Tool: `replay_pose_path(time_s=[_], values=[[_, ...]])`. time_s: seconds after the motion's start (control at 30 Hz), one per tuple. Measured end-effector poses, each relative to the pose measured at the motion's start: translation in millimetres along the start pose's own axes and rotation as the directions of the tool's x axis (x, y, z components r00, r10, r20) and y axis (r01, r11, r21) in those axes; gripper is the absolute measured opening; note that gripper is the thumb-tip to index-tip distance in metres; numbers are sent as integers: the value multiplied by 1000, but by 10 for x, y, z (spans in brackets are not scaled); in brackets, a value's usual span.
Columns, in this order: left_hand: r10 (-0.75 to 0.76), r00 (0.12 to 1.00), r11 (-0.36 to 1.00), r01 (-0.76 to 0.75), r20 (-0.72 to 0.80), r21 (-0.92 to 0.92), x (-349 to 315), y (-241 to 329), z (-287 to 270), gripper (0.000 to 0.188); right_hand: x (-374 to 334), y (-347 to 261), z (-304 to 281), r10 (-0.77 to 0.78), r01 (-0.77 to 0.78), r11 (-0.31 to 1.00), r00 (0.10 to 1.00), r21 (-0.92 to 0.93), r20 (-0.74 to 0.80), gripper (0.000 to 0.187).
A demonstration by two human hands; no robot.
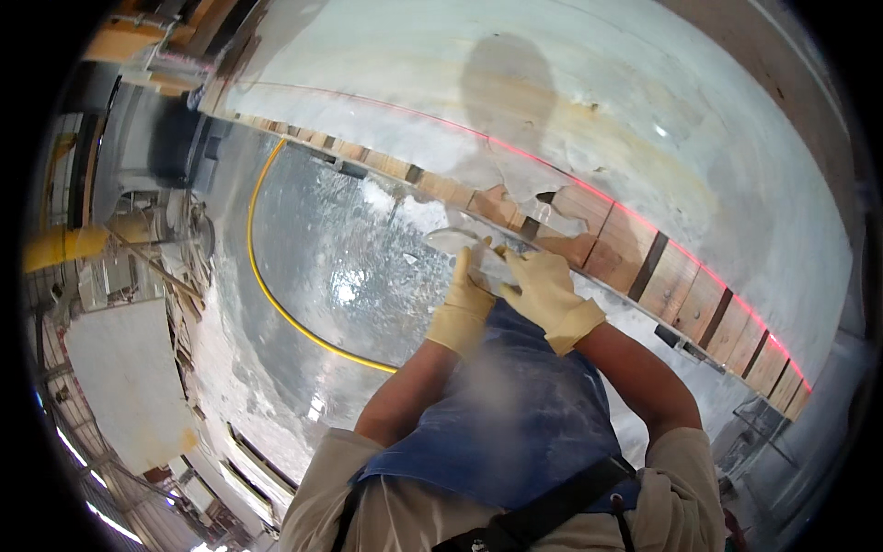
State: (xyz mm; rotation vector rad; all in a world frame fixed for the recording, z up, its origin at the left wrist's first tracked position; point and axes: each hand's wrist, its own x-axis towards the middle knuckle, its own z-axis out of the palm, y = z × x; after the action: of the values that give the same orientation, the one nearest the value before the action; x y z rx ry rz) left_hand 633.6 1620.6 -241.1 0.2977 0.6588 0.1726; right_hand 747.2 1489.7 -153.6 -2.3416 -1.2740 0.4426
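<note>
Both my hands wear pale yellow gloves. My left hand (463, 308) and my right hand (546, 293) are together on a thin pale stone shard (457, 241) held in front of my blue apron (515, 414). The shard sticks out to the left past my fingers. Just beyond it runs the edge of a large pale stone slab (552, 83), lying on wooden planks (681, 285). A red laser line (635, 213) crosses the slab. Near the hands the slab edge is broken, with planks showing.
The wet, shiny floor (340, 267) lies left of me with a yellow hose (262, 276) curving across it. Stone pieces, a white slab (129, 377) and machinery stand at the far left. A metal frame (763, 432) is at the lower right.
</note>
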Motion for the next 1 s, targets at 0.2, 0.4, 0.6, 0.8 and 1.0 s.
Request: replay_pose_path(time_s=[0.2,0.4,0.6,0.8,1.0], values=[[27,998,991,-34,-48,-133,-92,589,-219,58,452,54,-184,90,-87,996,989,34,-115,71],[-9,998,967,-9,-69,-254,-180,1025,-310,54,793,708,309,131,-175,836,984,-520,-120,70],[-19,999,993,15,-35,-113,-212,1377,-321,59,1139,684,446,62,-115,773,992,-624,-106,52],[-66,998,992,63,-24,-112,-211,1435,-372,59,1119,750,603,59,-149,714,986,-684,-154,53],[-95,994,984,84,-60,-160,-169,1246,-389,59,1019,1016,19,219,-214,962,976,-169,15,47]])
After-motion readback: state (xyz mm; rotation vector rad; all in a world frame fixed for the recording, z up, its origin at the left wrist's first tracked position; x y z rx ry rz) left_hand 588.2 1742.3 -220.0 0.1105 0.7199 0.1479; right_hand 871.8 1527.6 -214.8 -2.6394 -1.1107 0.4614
